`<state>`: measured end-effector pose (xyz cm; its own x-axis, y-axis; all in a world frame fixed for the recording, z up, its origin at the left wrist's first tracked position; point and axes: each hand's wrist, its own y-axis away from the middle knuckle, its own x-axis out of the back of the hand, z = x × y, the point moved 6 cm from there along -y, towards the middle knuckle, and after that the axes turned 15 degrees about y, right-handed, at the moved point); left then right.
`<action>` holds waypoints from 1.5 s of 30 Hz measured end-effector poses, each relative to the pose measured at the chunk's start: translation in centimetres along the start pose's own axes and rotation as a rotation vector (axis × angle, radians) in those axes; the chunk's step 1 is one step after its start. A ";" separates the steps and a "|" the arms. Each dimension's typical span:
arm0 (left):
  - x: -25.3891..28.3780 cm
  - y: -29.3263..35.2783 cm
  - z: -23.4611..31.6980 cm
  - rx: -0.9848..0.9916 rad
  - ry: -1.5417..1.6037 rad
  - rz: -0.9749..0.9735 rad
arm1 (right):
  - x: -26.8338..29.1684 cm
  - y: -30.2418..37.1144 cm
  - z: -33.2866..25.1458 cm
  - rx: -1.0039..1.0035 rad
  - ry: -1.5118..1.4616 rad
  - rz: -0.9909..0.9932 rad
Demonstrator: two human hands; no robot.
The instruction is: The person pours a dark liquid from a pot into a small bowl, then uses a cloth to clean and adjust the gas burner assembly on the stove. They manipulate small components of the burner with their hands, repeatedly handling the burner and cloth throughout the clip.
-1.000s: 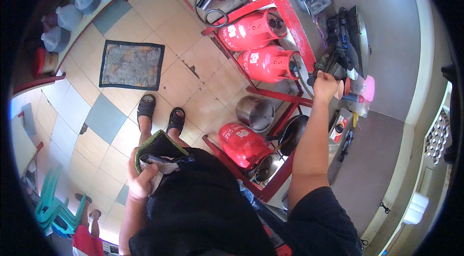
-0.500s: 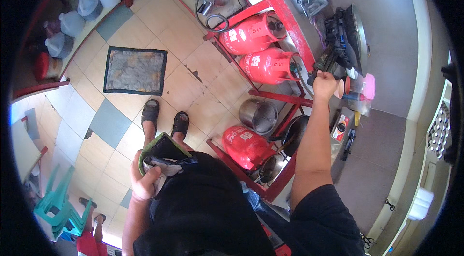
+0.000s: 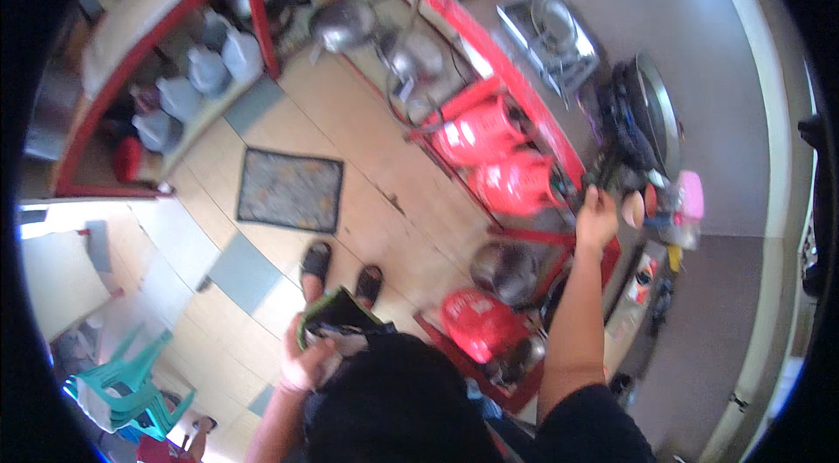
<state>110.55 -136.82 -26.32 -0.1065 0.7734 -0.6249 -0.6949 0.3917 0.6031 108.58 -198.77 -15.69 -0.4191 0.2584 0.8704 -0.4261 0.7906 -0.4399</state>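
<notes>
My left hand (image 3: 306, 360) is closed around a folded black cloth with green edging (image 3: 345, 313), held against the front of my black shirt; pale fabric shows beside my fingers. Stretched out to the right, my right hand (image 3: 596, 220) is closed in a fist at the red edge of the counter. A dark, narrow thing (image 3: 605, 173) lies just beyond its knuckles; blur hides what the fingers grip. Close by are a dark bundle (image 3: 631, 118), a wide metal pan (image 3: 655, 104), an orange-brown cup (image 3: 634, 208) and a pink-lidded container (image 3: 690, 194).
Below the counter stand red gas cylinders (image 3: 479, 132) and a steel pot (image 3: 505, 272). A metal tray (image 3: 552, 43) with utensils lies on the counter's far part. White jugs (image 3: 208, 69) line a shelf at left. A grey mat (image 3: 290, 190) and green chairs (image 3: 131, 389) are on the floor.
My view has swung, so the surroundings sit lower and further right, with more of the far shelf showing. Both hands stay closed in about the same places relative to my body and the counter.
</notes>
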 end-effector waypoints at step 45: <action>-18.1 -34.6 46.0 -0.406 -0.482 -0.156 | -10.5 0.8 -57.0 0.403 -0.762 -1.172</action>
<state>169.24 -141.42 -13.08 0.2831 0.8964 -0.3411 -0.9000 0.3712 0.2287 158.32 -169.19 -12.57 0.0600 -0.8657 0.4969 -0.9539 0.0969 0.2839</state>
